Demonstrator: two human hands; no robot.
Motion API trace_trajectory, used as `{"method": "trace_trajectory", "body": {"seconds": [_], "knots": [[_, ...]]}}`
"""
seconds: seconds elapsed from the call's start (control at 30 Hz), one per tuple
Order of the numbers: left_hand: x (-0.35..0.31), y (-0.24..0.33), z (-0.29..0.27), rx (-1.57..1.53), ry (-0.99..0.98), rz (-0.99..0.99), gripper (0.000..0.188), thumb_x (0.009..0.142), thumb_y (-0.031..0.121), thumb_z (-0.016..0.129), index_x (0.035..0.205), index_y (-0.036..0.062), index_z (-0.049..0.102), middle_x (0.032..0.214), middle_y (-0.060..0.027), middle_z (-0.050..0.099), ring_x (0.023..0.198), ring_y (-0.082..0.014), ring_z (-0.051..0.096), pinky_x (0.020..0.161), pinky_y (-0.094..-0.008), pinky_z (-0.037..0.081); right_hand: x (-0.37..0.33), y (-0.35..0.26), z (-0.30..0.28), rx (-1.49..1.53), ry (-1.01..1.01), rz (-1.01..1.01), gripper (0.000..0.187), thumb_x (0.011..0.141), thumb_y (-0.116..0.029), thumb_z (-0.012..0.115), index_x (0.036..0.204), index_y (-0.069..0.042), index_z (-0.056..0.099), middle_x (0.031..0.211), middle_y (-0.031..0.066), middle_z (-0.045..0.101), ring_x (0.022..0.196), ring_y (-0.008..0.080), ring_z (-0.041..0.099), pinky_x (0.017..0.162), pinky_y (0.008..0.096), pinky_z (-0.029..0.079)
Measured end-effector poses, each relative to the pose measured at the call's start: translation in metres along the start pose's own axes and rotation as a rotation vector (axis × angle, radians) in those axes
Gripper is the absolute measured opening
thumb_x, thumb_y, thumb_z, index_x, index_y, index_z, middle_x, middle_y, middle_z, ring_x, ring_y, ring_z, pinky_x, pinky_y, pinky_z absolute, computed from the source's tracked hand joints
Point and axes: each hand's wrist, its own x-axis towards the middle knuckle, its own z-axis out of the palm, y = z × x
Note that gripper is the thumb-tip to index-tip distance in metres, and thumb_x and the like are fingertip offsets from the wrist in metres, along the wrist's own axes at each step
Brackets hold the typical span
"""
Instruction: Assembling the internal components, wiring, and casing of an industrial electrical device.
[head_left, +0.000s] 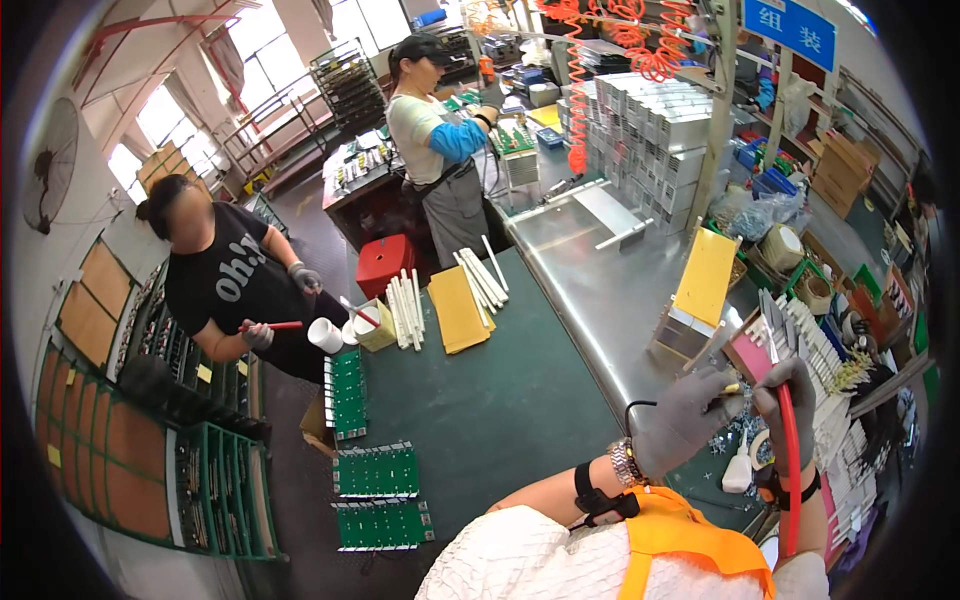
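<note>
In a grey glove, my left hand is at the right end of the table, its fingers pinched at a small yellowish piece too small to name. Right beside it, my gloved right hand is closed around a long red-handled tool with a thin pale tip; the handle runs down along my forearm. Small metal parts lie scattered on the table below my hands. A white squeeze bottle and a roll of tape are close to my right wrist.
Green circuit boards line the table's left edge. Yellow sheets, white rods and a white tub stand farther back. A yellow-topped stack rests on the metal surface. Two people work across and left.
</note>
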Motion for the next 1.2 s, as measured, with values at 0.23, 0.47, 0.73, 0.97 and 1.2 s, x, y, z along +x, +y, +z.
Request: {"method": "trace_trajectory", "body": {"seconds": [0.23,0.47,0.73,0.97,1.2], "knots": [[0.014,0.026,-0.026,-0.263,0.008,-0.534,0.011,0.09,0.008,0.061,0.098,0.0019,0.067,0.081,0.0013,0.061,0.069,-0.0059,0.053,0.058,-0.0228,0.042,0.003,-0.039,-0.007,0.008,0.095,-0.176,0.051,0.101,-0.052,0.04,0.116,-0.006,0.056,0.085,0.0059,0.059,0.072,0.0146,0.054,0.066,0.0291,0.045],[0.018,0.02,-0.044,-0.458,0.141,-0.632,0.01,0.09,0.01,0.064,0.095,0.0008,0.065,0.069,0.0052,0.05,0.054,-0.0019,0.037,0.048,-0.0194,0.027,0.003,-0.067,-0.025,0.172,-0.009,-0.045,0.041,0.1,-0.035,0.049,0.092,-0.002,0.07,0.073,0.0036,0.06,0.066,0.0107,0.054,0.06,0.0253,0.042],[0.019,0.011,-0.038,-0.501,0.059,-0.638,0.016,0.09,0.016,0.068,0.095,0.0011,0.064,0.067,0.007,0.047,0.053,-0.001,0.036,0.048,-0.0193,0.025,0.025,-0.075,-0.01,0.035,-0.186,-0.015,0.02,0.094,-0.016,0.058,0.091,0.0,0.07,0.074,0.0029,0.063,0.069,0.0083,0.057,0.06,0.025,0.044],[0.02,0.009,-0.045,-0.517,0.047,-0.652,0.018,0.088,0.015,0.067,0.094,-0.0001,0.059,0.069,0.002,0.048,0.052,-0.0042,0.037,0.048,-0.0209,0.029,0.035,-0.077,-0.012,-0.117,-0.217,-0.044,0.021,0.093,-0.016,0.057,0.091,0.001,0.068,0.084,0.0097,0.069,0.075,0.0135,0.064,0.066,0.0273,0.05],[0.022,0.004,-0.044,-0.561,0.027,-0.687,0.019,0.088,0.016,0.067,0.093,-0.0003,0.058,0.067,0.0024,0.047,0.052,-0.004,0.036,0.048,-0.0209,0.029,0.038,-0.07,-0.019,-0.074,-0.171,-0.04,0.023,0.093,-0.016,0.055,0.088,0.001,0.069,0.082,0.0062,0.07,0.079,0.0129,0.065,0.069,0.0286,0.05]]}}
